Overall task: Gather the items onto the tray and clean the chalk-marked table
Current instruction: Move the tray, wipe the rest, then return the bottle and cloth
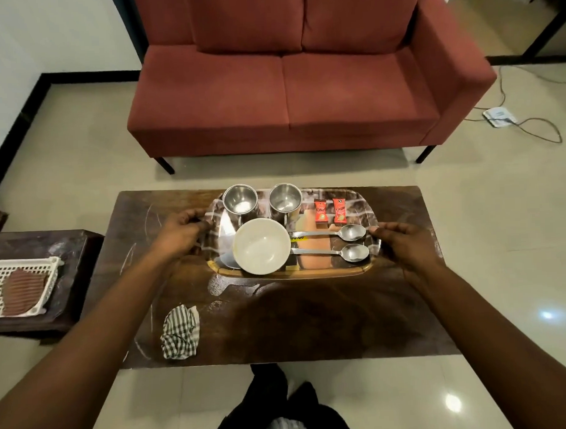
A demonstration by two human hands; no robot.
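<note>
A patterned tray (312, 272) lies on the dark wooden table (343, 324). On it stand two steel cups (240, 200) (285, 198), a white bowl (261, 246), two spoons (340, 233) (344, 252) and two red sachets (320, 210) (339, 209). My left hand (179, 232) grips the tray's left rim. My right hand (401, 242) holds the right rim with curled fingers. A checked cloth (180, 332) lies crumpled at the table's near left. White chalk marks (152, 219) run along the table's left side.
A red sofa (287, 85) stands behind the table. A low side table (36, 252) on the left holds a white perforated basket (27, 287) with a brown striped cloth. A cable and a white device (498, 117) lie on the floor at the right.
</note>
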